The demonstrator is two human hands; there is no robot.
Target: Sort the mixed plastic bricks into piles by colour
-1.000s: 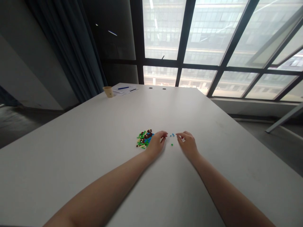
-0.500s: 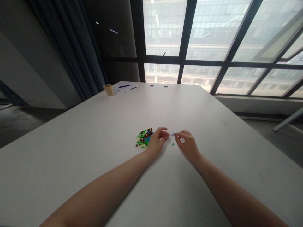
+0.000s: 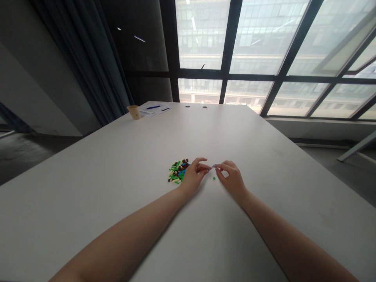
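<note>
The fingertips [image 3: 206,168] of my left hand [image 3: 192,177] and of my right hand [image 3: 232,180] curve toward each other and nearly meet, neither clenched nor spread flat. A tiny blue plastic brick [image 3: 214,166] sits in the narrow gap between them, right at my right fingertips. It is too small for me to tell whether either hand is gripping it. Just below, a small green brick [image 3: 214,178] lies alone, near my right hand. Just beside my left hand is a heap of mixed bricks [image 3: 178,171] in green, brown, blue and cream.

All of this rests on a long white worktop [image 3: 88,184] that stretches away from me. Near its far left corner stand a paper cup [image 3: 134,112] and sheets of paper [image 3: 155,110] with a blue pen [image 3: 153,107] on them. Beyond the far edge, a tall dark-framed window [image 3: 252,47] looks onto a multi-storey building. A dark curtain [image 3: 79,51] hangs to the left, and a grey floor [image 3: 29,156] shows beside the worktop.
</note>
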